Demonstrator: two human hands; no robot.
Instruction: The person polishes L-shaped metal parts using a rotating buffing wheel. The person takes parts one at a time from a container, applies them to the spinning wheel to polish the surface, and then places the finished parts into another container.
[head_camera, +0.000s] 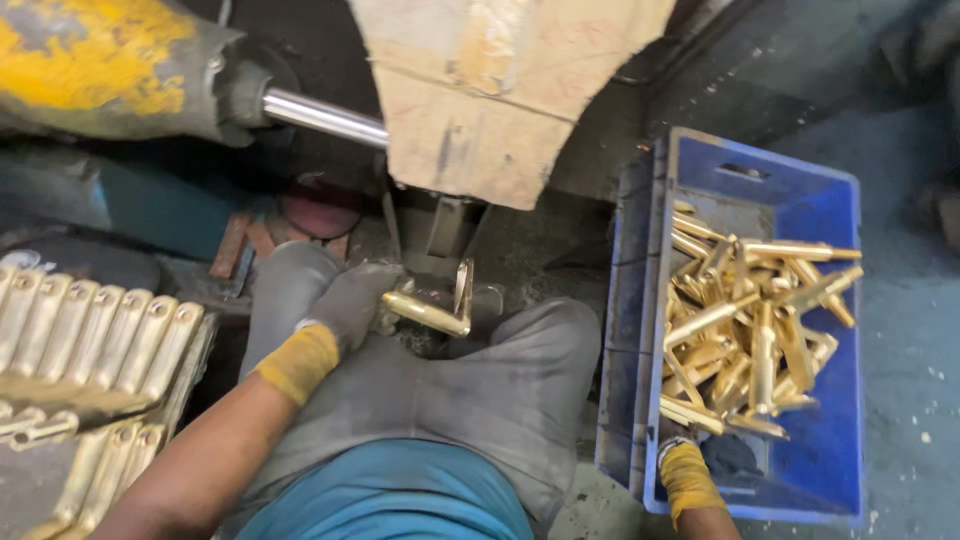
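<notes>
My left hand (352, 302), in a grey glove with a yellow cuff, grips a brass L-shaped handle piece (436, 308) in front of my knees, just below the machine. My right hand (722, 455), also gloved with a yellow cuff, reaches into the near end of a blue plastic crate (830, 200) at my right. Its fingers rest among several loose brass handle pieces (752, 325); whether it grips one is hidden.
A row of brass pieces (100, 335) lies lined up on a rack at my left. A worn cardboard guard (480, 110) hangs over the machine, with a steel shaft (320, 115) and a yellow-stained housing (100, 60) at upper left. Grey concrete floor at right.
</notes>
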